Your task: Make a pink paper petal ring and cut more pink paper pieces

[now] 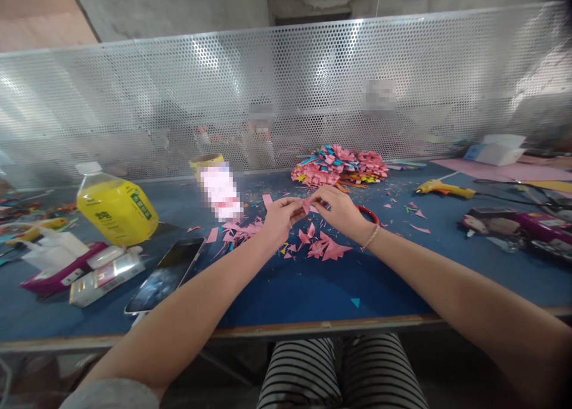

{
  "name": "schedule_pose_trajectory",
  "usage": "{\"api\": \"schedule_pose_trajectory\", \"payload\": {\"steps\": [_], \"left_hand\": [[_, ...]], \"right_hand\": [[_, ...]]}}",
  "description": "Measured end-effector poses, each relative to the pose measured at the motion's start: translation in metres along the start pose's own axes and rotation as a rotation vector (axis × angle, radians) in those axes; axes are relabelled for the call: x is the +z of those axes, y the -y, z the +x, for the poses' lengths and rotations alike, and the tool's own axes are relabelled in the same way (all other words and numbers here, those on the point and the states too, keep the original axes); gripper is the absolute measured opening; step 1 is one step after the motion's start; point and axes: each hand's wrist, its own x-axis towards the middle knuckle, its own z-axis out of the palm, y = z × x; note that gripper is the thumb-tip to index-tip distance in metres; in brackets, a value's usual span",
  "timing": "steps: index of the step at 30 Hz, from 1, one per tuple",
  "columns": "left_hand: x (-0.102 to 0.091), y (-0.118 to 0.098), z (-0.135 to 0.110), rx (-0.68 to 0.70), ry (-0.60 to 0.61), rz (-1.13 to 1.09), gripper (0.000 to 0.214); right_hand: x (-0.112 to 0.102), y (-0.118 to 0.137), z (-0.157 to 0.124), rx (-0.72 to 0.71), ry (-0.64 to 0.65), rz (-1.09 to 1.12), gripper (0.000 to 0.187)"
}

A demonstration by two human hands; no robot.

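Between my two hands is a small folded piece of pink paper [306, 205], pinched at the fingertips over the middle of the table. My left hand [281, 217] grips it from the left, its fingers closed. Opposite it, my right hand [337, 211] pinches the paper's other side. Red-handled scissors [369, 213] lie beside my right wrist, mostly hidden by the hand. Just below the hands are cut pink paper shapes [329, 248] with pointed edges. Pink scraps [241, 233] are scattered to the left. Farther back sits a heap of pink paper flowers [337, 166] with blue and yellow strips.
A jug of yellow liquid [118, 211], a tissue pack [67, 263], a small box [107, 278] and a dark phone [166, 275] are left. A yellow glue gun [444, 188] lies right. A perforated metal screen [286, 93] closes the table's back.
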Motion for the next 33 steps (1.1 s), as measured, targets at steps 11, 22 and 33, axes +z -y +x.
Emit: {"api": "schedule_pose_trajectory", "payload": {"steps": [11,22,33], "left_hand": [[0.000,0.001,0.003,-0.042,-0.069,-0.062,0.005],[0.000,0.000,0.001,-0.037,-0.005,-0.050,0.003],[-0.001,0.000,0.001,-0.017,0.037,-0.030,0.004]], "right_hand": [[-0.002,-0.015,-0.003,-0.181,0.032,-0.006,0.018],[-0.004,-0.013,-0.004,-0.187,0.106,0.013,0.023],[-0.004,-0.012,-0.004,-0.218,0.113,0.032,0.021]]}}
